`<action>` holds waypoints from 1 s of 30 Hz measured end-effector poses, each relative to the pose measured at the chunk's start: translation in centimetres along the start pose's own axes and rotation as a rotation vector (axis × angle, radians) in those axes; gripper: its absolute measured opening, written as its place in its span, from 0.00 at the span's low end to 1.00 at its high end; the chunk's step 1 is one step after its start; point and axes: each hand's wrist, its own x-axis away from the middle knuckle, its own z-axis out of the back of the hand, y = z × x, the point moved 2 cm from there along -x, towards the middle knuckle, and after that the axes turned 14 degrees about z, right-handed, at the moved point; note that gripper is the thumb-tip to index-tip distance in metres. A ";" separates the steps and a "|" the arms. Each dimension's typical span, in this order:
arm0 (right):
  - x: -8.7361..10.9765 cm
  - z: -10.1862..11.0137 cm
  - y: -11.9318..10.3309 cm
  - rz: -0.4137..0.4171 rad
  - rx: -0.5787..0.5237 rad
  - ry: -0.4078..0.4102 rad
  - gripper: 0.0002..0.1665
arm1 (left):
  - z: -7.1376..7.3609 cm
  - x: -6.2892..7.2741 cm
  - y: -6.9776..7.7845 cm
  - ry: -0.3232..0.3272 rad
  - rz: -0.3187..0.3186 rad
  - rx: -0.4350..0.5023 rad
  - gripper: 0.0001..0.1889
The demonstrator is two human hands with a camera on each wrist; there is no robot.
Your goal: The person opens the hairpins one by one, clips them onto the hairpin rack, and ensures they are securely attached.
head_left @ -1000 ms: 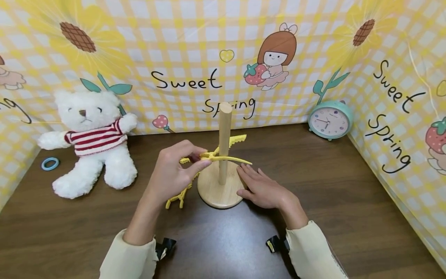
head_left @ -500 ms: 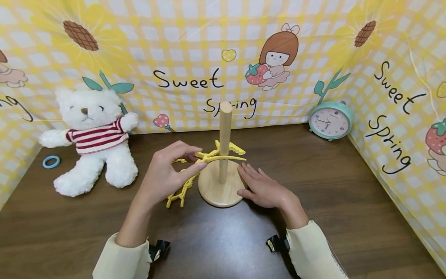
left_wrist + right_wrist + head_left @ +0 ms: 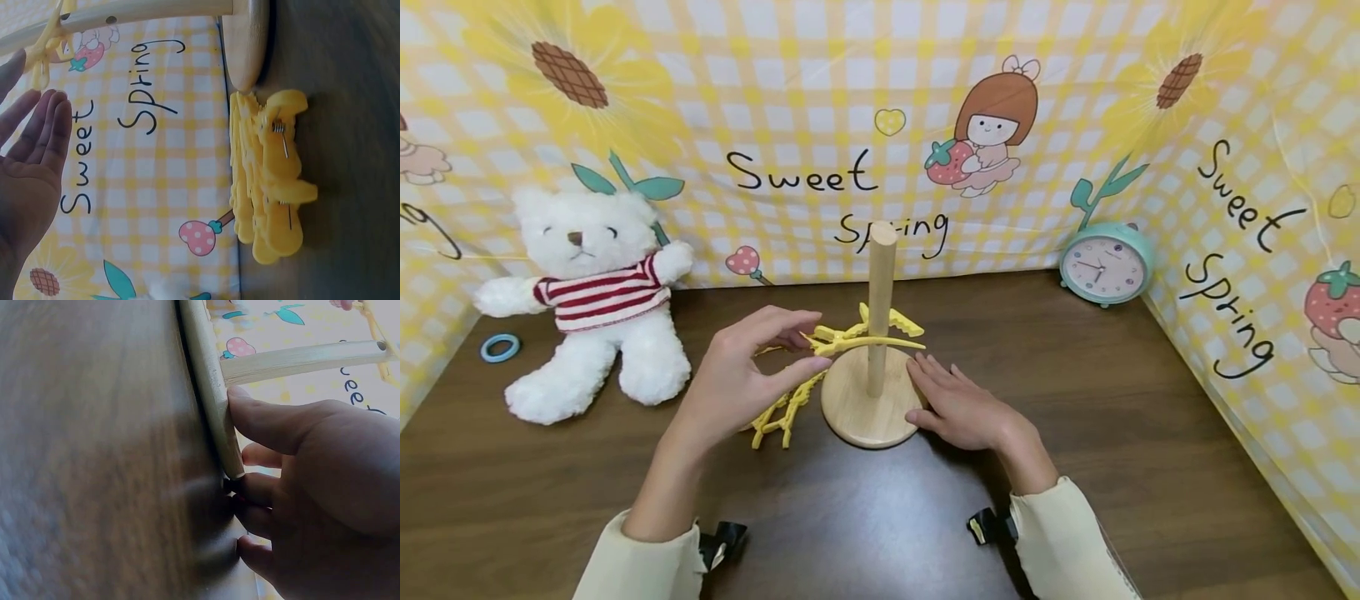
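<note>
A yellow alligator hair clip (image 3: 850,340) hangs level on the wooden post (image 3: 882,275), one prong crossing in front and the other behind. My left hand (image 3: 737,367) is around the clip's handles, thumb and fingers spread apart. In the left wrist view those fingers (image 3: 53,128) reach out fairly straight just beside the handles. More yellow clips (image 3: 281,169) lie in a pile on the table, left of the round wooden base (image 3: 850,408). My right hand (image 3: 962,404) rests on the base's right side, its thumb on top and fingertips at the rim in the right wrist view.
A white teddy bear (image 3: 602,292) in a striped shirt sits at the back left, with a blue ring (image 3: 500,348) beside it. At the back right stands a mint alarm clock (image 3: 1105,265). Checked yellow cloth (image 3: 805,100) closes off the back and sides.
My left thumb and fingers have spread off the clip's handles, and the hand has drawn slightly left. The clip's prongs have come closer together around the post. My right hand stays on the base.
</note>
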 end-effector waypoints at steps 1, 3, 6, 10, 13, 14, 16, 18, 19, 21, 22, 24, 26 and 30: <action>0.0 0.0 0.0 0.004 0.001 0.000 0.45 | 0.1 0.1 0.0 -0.004 0.007 -0.001 0.25; -0.1 0.1 0.0 0.005 0.004 0.000 0.45 | 0.4 0.2 -0.1 -0.011 0.020 0.006 0.25; -0.1 0.2 0.0 0.001 0.008 0.004 0.45 | 0.6 0.5 -0.5 -0.013 0.043 0.018 0.25; -0.1 0.2 -0.1 0.002 0.006 0.007 0.44 | 0.9 1.0 -1.3 0.006 0.091 0.010 0.25; 0.0 0.1 -0.1 0.002 0.002 0.005 0.44 | 1.3 1.4 -2.1 0.009 0.130 -0.003 0.25; 0.0 0.0 -0.1 0.001 -0.001 0.004 0.44 | 1.5 1.5 -2.5 0.008 0.143 -0.010 0.25; 0.0 -0.1 -0.1 0.001 -0.005 0.003 0.44 | 1.8 1.8 -3.1 0.003 0.181 -0.019 0.24; -0.1 -0.1 -0.2 0.003 -0.008 0.001 0.44 | 2.1 2.0 -3.7 -0.003 0.222 -0.034 0.24; -0.1 -0.2 -0.1 0.005 -0.009 0.002 0.44 | 2.3 2.2 -4.0 -0.006 0.244 -0.044 0.24; 0.0 -0.1 -0.2 0.001 -0.013 0.001 0.44 | 2.6 2.4 -4.5 -0.016 0.283 -0.061 0.25; 0.0 -0.1 -0.1 -0.002 -0.013 -0.001 0.45 | 2.7 2.5 -4.7 -0.020 0.298 -0.070 0.25; 0.0 -0.1 -0.2 -0.006 -0.017 -0.001 0.45 | 2.9 2.8 -5.0 -0.032 0.332 -0.078 0.25; 0.0 0.0 -0.2 -0.012 -0.021 -0.001 0.45 | 3.0 3.0 -5.3 -0.059 0.372 -0.068 0.26; 0.1 0.0 -0.2 -0.013 -0.030 0.002 0.45 | 2.7 3.3 -5.9 -0.145 0.440 -0.022 0.29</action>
